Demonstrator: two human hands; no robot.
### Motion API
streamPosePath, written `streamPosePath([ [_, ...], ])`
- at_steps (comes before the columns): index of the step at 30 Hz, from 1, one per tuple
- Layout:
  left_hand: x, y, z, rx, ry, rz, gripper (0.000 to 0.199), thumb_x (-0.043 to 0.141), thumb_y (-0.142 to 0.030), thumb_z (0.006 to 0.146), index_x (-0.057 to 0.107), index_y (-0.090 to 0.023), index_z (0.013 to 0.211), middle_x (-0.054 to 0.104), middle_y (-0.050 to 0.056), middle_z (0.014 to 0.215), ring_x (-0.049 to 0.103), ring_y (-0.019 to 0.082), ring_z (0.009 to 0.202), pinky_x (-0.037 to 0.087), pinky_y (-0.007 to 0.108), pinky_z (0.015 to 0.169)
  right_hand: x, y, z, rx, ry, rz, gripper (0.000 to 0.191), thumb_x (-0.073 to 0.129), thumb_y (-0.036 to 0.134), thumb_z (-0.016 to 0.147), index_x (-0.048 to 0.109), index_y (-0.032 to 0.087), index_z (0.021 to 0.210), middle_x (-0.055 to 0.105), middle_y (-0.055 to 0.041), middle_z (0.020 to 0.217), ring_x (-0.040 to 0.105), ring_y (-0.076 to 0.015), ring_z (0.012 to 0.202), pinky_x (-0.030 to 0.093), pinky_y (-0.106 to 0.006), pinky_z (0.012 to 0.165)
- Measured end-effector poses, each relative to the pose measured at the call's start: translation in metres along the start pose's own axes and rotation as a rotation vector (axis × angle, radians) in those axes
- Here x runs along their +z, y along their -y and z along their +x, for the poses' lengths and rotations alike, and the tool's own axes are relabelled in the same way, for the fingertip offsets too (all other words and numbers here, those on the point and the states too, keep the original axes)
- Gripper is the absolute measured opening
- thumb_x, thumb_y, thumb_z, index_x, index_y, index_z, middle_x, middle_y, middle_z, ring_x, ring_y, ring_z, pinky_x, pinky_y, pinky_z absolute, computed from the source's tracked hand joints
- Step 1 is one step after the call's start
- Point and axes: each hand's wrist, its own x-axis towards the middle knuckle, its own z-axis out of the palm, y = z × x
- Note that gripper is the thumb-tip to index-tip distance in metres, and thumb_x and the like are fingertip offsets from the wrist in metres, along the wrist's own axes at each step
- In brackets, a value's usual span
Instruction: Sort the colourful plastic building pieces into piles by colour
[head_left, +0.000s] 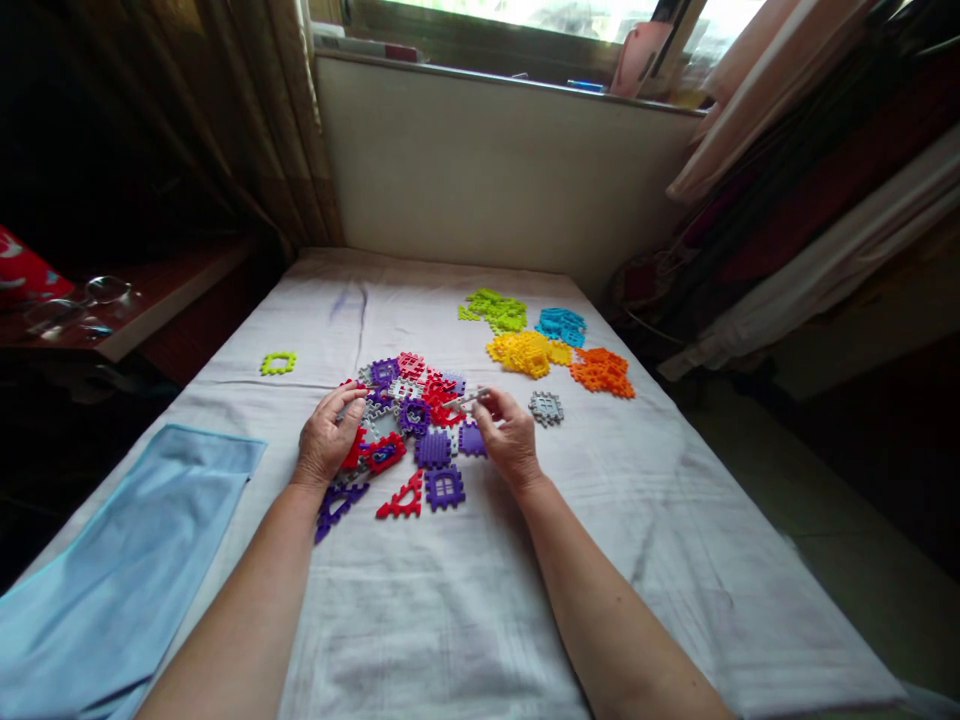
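We have a pale piece [474, 396] pinched in our right hand [513, 437], over the right side of the mixed heap [415, 416] between our hands. Our left hand [326, 437] curls at its left side (any grip there, we can't tell). We seem to be picking pieces out; the next move calls for lifting free of neighbours. Right of our right hand, the sheet [637, 510] gives room, with an orange pile [602, 372] ahead near the edge.
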Motion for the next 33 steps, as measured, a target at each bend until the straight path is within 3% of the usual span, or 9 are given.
streamPosePath([
  [3,0.0,0.0,0.0,0.02,0.015,0.02,0.04,0.051,-0.054,0.086,0.072,-0.024,0.099,0.07,0.007,0.122,0.062,0.024,0.119,0.044,0.042,0.111,-0.036,-0.029,0.017,0.156,-0.171,-0.18,0.047,0.057,0.039,0.081,0.064,0.017,0.122,0.075,-0.0043,0.082,0.065,-0.0174,0.068,0.052,-0.03,0.071],
  [6,0.0,0.001,0.001,0.032,0.041,0.036,0.038,0.053,-0.053,0.086,0.072,-0.024,0.1,0.069,0.007,0.124,0.061,0.025,0.12,0.043,0.043,0.112,-0.064,-0.054,0.026,0.308,-0.313,-0.314,0.052,0.055,0.039,0.078,0.064,0.014,0.123,0.073,-0.0054,0.08,0.066,-0.0203,0.071,0.05,-0.032,0.072],
  [12,-0.003,0.005,0.0,0.048,0.083,0.077,0.04,0.056,-0.053,0.084,0.071,-0.024,0.108,0.064,0.009,0.132,0.056,0.026,0.128,0.039,0.045,0.115,-0.072,-0.074,0.026,0.425,-0.304,-0.38,0.051,0.053,0.039,0.076,0.068,0.015,0.119,0.072,-0.0046,0.078,0.064,-0.0206,0.071,0.049,-0.032,0.073],
  [21,-0.015,0.0,-0.006,0.131,0.239,0.186,0.051,0.063,-0.054,0.08,0.066,-0.026,0.122,0.054,0.009,0.146,0.046,0.029,0.139,0.034,0.051,0.118,-0.069,-0.087,0.026,0.325,-0.412,-0.44,0.047,0.054,0.036,0.077,0.068,0.013,0.115,0.062,-0.016,0.11,0.063,-0.0236,0.084,0.052,-0.042,0.085],
  [24,-0.014,-0.003,-0.006,0.147,0.264,0.166,0.053,0.062,-0.056,0.081,0.066,-0.025,0.124,0.054,0.01,0.146,0.045,0.029,0.139,0.032,0.052,0.119,-0.063,-0.079,0.024,0.194,-0.403,-0.458,0.041,0.051,0.031,0.08,0.069,0.014,0.113,0.059,-0.0165,0.113,0.061,-0.0273,0.098,0.051,-0.046,0.092],
  [29,-0.013,-0.01,-0.008,0.116,0.242,0.097,0.054,0.06,-0.06,0.082,0.066,-0.024,0.123,0.055,0.01,0.145,0.046,0.028,0.139,0.033,0.051,0.118,-0.032,-0.046,0.013,-0.126,-0.251,-0.436,0.03,0.05,0.025,0.087,0.071,0.019,0.108,0.063,-0.013,0.109,0.058,-0.0271,0.107,0.046,-0.046,0.1],
  [33,-0.013,-0.007,-0.008,0.049,0.099,0.026,0.048,0.054,-0.059,0.086,0.069,-0.022,0.113,0.064,0.01,0.133,0.056,0.025,0.129,0.038,0.045,0.116,-0.005,-0.014,-0.003,-0.32,-0.096,-0.386,0.025,0.052,0.023,0.09,0.073,0.022,0.103,0.068,-0.0097,0.107,0.06,-0.0242,0.101,0.047,-0.041,0.095],
])
